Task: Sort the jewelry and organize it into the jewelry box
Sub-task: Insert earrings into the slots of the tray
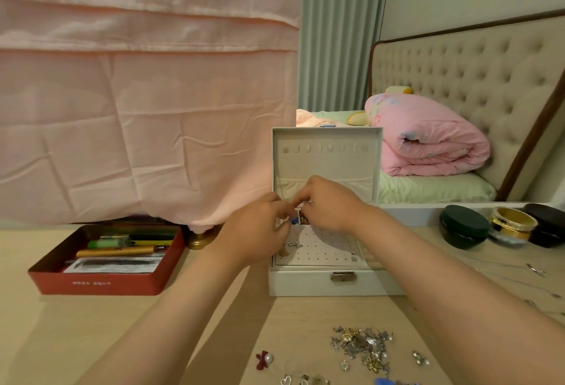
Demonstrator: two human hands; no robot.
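Left hand (pixel 260 227) and right hand (pixel 331 205) meet over the open jewelry box (pixel 305 286), pinching a small blue piece (pixel 293 220) above its perforated panel (pixel 324 250); a jewelry heap (pixel 362 345) sits nearer on the table (pixel 46 323).

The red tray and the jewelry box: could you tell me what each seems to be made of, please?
The red tray: probably painted sheet metal (thin walls, smooth sheen). The jewelry box: seemingly white faux leather outside, matte fabric lining, shiny metal clasp.

We've got the jewelry box (pixel 336 283) ctr on the table (pixel 214 323), lid upright at the back. Tin (pixel 101 285) to its left, pens inside. Jewelry heap (pixel 362 345) in front, nearer us; round pots (pixel 464 225) off right. Left hand (pixel 256 231) & right hand (pixel 330 204) meet over the box, small piece (pixel 292 220) pinched btw them.
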